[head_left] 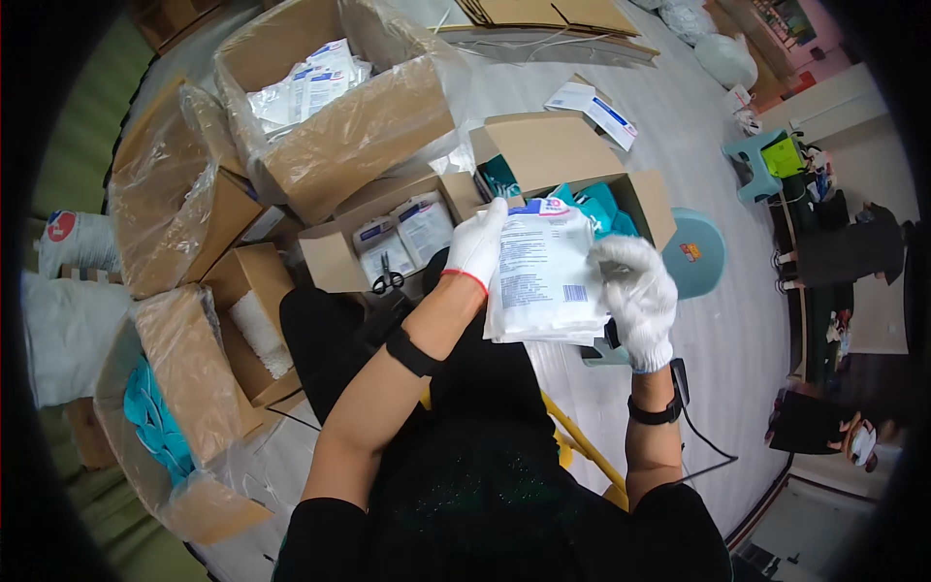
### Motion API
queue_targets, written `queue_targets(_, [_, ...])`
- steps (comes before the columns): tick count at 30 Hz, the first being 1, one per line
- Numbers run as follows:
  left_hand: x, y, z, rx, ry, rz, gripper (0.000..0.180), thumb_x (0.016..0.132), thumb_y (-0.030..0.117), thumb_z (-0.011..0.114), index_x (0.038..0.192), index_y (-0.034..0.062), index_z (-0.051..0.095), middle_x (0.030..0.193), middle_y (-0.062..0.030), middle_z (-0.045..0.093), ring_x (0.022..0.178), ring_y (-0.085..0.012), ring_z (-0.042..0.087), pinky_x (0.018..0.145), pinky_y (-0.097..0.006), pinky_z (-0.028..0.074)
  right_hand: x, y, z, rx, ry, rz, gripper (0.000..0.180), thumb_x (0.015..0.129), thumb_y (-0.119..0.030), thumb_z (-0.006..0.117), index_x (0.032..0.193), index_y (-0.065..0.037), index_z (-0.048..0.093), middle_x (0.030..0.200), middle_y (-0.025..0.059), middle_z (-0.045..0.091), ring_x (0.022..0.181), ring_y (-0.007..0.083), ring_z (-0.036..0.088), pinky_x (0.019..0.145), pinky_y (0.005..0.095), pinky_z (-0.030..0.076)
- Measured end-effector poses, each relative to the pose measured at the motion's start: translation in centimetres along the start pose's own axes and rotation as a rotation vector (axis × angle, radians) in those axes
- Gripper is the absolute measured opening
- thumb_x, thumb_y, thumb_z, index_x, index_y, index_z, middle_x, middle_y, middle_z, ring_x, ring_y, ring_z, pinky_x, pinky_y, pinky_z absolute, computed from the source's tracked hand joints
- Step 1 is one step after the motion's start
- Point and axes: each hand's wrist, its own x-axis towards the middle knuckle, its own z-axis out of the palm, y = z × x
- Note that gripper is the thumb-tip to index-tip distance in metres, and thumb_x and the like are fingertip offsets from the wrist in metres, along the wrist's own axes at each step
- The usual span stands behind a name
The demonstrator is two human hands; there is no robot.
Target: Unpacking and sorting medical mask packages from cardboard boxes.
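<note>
While two bare forearms, each with a black band point(415, 352) around it, reach forward over black-clothed legs point(490, 373), both hands wear white gloves. The left hand point(477, 244), whose glove has a red cuff edge, grips a stack of white packets point(548, 276) by its left side, with the thumb lying over the front. The right hand point(635, 296) has its fingers curled at the right edge of the stack; whether it also grips, I cannot tell. The stack is held up above the legs, its printed face toward the person.

Just beyond it stands an open carton point(548, 145) with teal packages point(599, 206) inside. To its left, a smaller carton point(328, 264) contains more white packets point(425, 228), and black-handled scissors point(388, 276) are at its near side. To the right is a blue stool point(700, 254). Farther away, a large plastic-lined carton point(364, 136) holds many similar packets, and flattened cardboard point(553, 14) lies behind.
</note>
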Motion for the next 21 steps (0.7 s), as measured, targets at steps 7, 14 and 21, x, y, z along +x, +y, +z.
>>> queue_targets(7, [3.1, -1.5, 4.9, -0.616, -0.169, -0.732, 0.041, 0.102, 0.038, 0.043, 0.111, 0.0033, 0.064, 0.107, -0.0131, 0.069, 0.087, -0.0262, 0.069, 0.075, -0.037, 0.056, -1.8, -0.7, -2.8, -0.475, 0.01, -0.261, 0.078, 0.056, -0.034, 0.09, 0.121, -0.003, 0.059, 0.107, 0.0143, 0.063, 0.092, 0.0243, 0.063, 0.079, 0.0328, 0.052])
queue_targets(14, [3.1, -2.7, 8.3, -0.316, -0.155, -0.786, 0.041, 0.1, 0.033, 0.047, 0.117, -0.0022, 0.06, 0.111, -0.0116, 0.068, 0.095, -0.0231, 0.067, 0.082, -0.035, 0.052, -2.0, -0.1, -3.7, -0.632, 0.094, 0.098, 0.055, 0.066, -0.011, 0.082, 0.118, -0.009, 0.064, 0.087, 0.0087, 0.062, 0.08, 0.0276, 0.065, 0.068, 0.0369, 0.053])
queue_targets(21, [7.4, -9.0, 8.4, -0.002, -0.17, -0.52, 0.036, 0.1, 0.029, 0.051, 0.118, -0.0016, 0.059, 0.112, -0.0132, 0.066, 0.098, -0.0245, 0.066, 0.083, -0.035, 0.052, -1.7, 3.1, -4.6, -0.954, 0.065, -0.223, 0.035, 0.07, 0.005, 0.069, 0.102, -0.01, 0.069, 0.097, 0.0112, 0.064, 0.085, 0.0302, 0.066, 0.074, 0.0352, 0.053])
